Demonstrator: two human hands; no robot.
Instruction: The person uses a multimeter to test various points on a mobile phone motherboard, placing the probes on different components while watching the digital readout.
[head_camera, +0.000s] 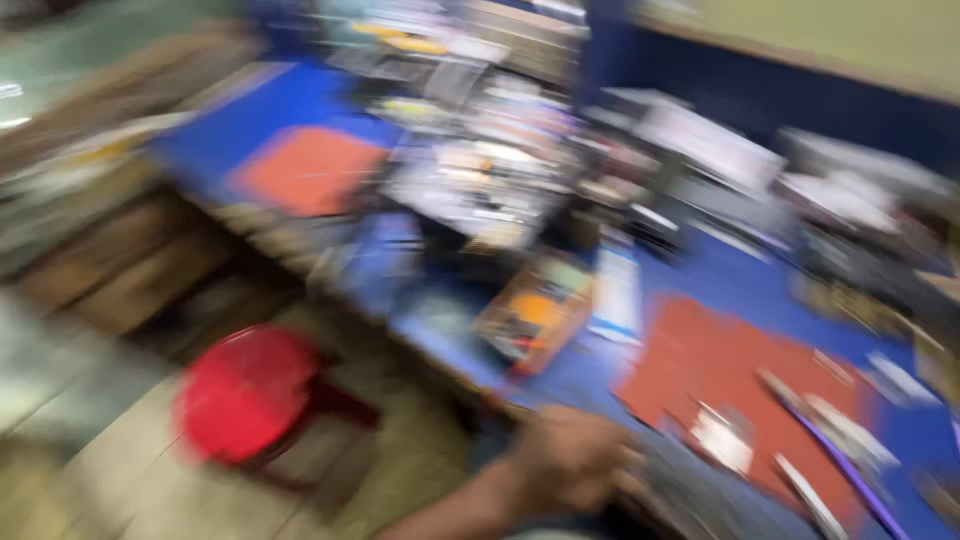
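A blue-topped workbench (300, 105) carries 2 red mats (310, 170) (740, 375), an orange box (535, 315) between them, and blurred clutter toward the back.

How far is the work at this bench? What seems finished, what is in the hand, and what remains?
The picture is badly blurred. Done: small parts and tools lie spread on the red mat. In hand: one hand rests at the edge of the blue bench; whether it holds anything cannot be told. Left: many things crowd the bench behind, unsorted. A red stool stands beside it.
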